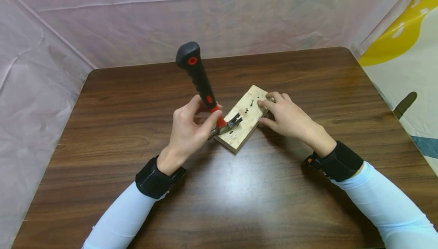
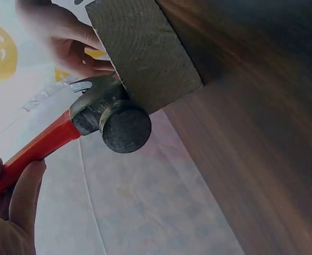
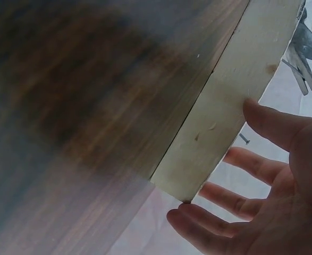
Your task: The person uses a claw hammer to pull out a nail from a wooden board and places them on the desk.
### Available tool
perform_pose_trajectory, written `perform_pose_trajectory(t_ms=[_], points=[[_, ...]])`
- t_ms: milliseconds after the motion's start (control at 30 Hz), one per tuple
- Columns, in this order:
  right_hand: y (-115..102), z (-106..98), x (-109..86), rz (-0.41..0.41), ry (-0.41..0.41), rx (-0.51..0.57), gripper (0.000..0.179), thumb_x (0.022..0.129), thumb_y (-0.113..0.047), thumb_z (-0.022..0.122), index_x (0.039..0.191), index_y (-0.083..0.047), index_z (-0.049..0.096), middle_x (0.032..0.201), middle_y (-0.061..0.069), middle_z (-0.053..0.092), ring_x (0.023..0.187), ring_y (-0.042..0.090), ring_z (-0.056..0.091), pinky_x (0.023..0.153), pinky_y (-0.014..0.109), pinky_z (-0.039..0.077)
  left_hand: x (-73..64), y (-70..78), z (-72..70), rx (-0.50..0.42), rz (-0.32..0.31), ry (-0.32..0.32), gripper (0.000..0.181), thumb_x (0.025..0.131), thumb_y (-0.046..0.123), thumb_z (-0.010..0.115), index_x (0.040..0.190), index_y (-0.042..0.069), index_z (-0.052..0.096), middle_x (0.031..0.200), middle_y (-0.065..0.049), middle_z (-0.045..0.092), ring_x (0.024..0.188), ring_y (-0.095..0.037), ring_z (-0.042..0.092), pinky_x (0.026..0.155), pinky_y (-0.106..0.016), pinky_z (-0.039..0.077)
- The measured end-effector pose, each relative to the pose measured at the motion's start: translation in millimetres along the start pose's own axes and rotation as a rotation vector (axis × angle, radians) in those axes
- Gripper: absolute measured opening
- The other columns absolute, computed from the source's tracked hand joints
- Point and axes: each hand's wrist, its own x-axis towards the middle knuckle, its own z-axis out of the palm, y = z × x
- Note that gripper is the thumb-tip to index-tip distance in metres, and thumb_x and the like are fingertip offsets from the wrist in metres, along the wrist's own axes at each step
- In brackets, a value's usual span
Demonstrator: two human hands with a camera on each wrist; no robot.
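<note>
My left hand [image 1: 188, 127] holds a claw hammer by the lower end of its black and red handle [image 1: 202, 78], thumb and fingers around it. The handle stands nearly upright, leaning left. The hammer head [image 2: 110, 114] is at the near left end of a pale wooden block [image 1: 244, 118], with its claw [image 1: 235, 119] over the top face; whether it touches a nail cannot be seen. Several dark nails [image 1: 252, 103] stand up from the block. My right hand [image 1: 289, 118] touches the block's far right end, fingertips along the top edge, with one nail [image 3: 244, 139] near the fingers.
The block lies on a brown wood-grain table [image 1: 143, 119]. Pale sheeting [image 1: 222, 21] hangs behind and to the left of the table. At the right is a white sheet with a yellow print [image 1: 397, 32]. Both wrists wear black bands [image 1: 338, 161].
</note>
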Motion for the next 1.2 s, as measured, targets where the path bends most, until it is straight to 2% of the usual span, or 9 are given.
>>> perform_pose_trajectory(t_ms=[367,667,967,1200], points=[[-0.3,-0.3,-0.1,0.004,0.007,0.008,0.054,0.098,-0.03,0.073,0.142,-0.002,0.059,0.141,0.032,0.048,0.123,0.054,0.046,0.097,0.062,0.048,-3.6,-0.5,-1.1,0.0,-0.01,0.006,0.019,0.092,-0.002,0.075,0.107,-0.001,0.062,0.1,-0.01,0.074,0.087,-0.015,0.073,0.065,-0.025,0.062],[-2.1,-0.4,-0.5,0.01,0.003,0.001,0.054,0.098,-0.03,0.073,0.142,-0.002,0.059,0.141,0.032,0.048,0.124,0.054,0.045,0.097,0.062,0.048,-10.8,-2.3,-3.8,-0.062,-0.035,0.051,0.02,0.091,-0.005,0.075,0.106,-0.002,0.062,0.101,-0.009,0.074,0.088,-0.021,0.074,0.066,-0.028,0.063],[-1.7,-0.3,-0.3,0.015,-0.008,0.017,0.055,0.099,-0.029,0.072,0.144,-0.001,0.057,0.143,0.032,0.046,0.127,0.055,0.043,0.098,0.064,0.047,-13.5,-5.9,-8.2,-0.075,-0.023,0.053,0.023,0.093,-0.004,0.073,0.112,-0.008,0.062,0.105,-0.011,0.073,0.091,-0.021,0.074,0.066,-0.029,0.063],[-1.5,-1.4,-1.1,0.014,-0.027,0.054,0.056,0.1,-0.028,0.071,0.145,-0.001,0.054,0.145,0.033,0.043,0.129,0.055,0.042,0.102,0.064,0.044,-15.8,-7.6,-9.0,-0.095,-0.015,0.062,0.021,0.093,-0.006,0.072,0.111,-0.007,0.061,0.105,-0.012,0.073,0.093,-0.023,0.074,0.068,-0.03,0.063]])
